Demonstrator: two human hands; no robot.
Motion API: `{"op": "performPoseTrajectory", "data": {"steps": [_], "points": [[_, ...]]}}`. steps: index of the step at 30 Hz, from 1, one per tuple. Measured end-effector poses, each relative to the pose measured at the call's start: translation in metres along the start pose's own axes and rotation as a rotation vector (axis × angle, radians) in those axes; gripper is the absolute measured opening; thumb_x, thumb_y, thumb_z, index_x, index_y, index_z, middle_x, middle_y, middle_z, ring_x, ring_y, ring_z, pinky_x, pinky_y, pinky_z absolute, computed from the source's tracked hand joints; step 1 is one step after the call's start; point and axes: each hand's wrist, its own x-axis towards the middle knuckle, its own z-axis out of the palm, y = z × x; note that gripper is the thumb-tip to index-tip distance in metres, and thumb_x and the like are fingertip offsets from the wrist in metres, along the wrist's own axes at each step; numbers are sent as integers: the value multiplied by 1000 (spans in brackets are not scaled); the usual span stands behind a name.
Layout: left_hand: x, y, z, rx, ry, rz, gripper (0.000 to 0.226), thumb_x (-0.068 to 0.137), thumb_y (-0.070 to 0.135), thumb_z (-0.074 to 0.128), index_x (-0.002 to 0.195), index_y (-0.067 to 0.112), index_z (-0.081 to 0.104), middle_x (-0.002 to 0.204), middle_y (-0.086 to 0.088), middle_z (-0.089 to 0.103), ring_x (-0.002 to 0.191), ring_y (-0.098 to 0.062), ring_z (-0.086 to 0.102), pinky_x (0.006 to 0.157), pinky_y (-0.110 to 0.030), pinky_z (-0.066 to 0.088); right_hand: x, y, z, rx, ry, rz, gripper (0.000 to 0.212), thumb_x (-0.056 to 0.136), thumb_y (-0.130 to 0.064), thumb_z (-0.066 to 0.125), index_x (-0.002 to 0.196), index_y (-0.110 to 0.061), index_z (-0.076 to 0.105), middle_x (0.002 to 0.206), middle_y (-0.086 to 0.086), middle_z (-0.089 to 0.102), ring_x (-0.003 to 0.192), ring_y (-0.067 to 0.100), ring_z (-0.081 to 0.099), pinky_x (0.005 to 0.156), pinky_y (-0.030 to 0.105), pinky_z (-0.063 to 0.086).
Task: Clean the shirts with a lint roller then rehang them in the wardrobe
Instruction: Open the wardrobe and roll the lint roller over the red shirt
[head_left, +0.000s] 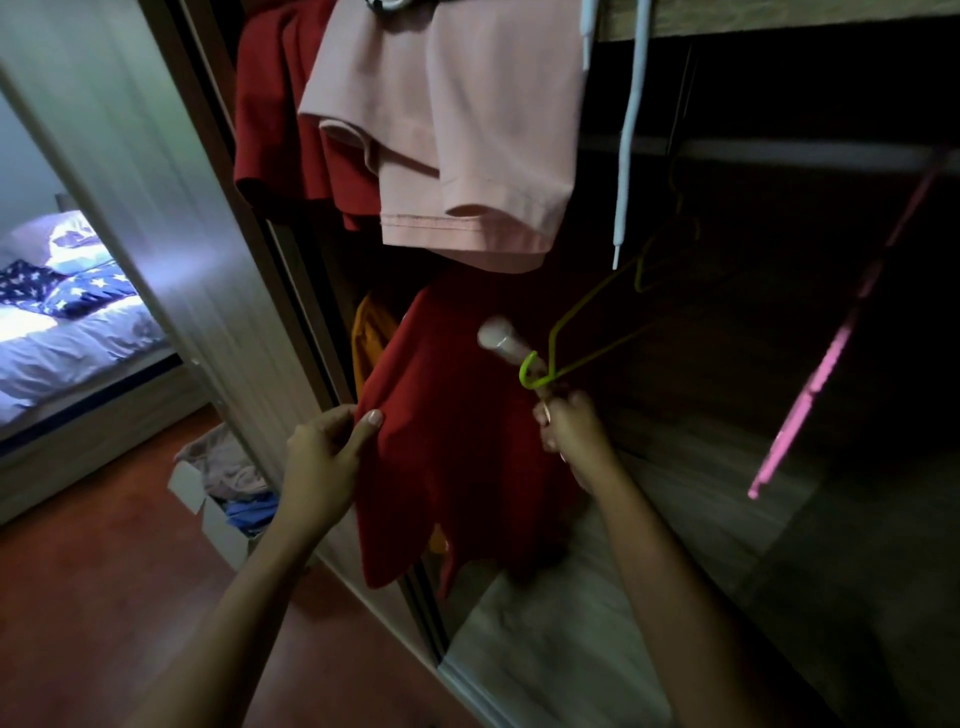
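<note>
While limp in left hand (324, 452), soft red shirt (457, 426)

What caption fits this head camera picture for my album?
Left hand pinches a red shirt; right hand holds a lint roller and green hanger at the wardrobe.

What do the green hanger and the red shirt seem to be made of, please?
The green hanger is probably thin wire with a smooth plastic coating: it is slender, evenly bright green and bent into a tight hook. The red shirt is a soft matte fabric, likely cotton or a blend: it drapes limply and folds where the left hand pinches it.
</note>
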Motion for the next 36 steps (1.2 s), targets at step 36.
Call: {"op": "performPoseTrajectory", "data": {"steps": [36], "points": [[5, 8, -4, 22, -84, 4, 23, 100, 25, 56, 94, 12, 73, 75, -6, 73, 63, -18, 70, 55, -32, 55, 87, 5, -58, 331, 58, 173, 20, 106, -14, 36, 108, -22, 54, 87, -2, 61, 51, 0, 56, 35, 12, 39]]}}
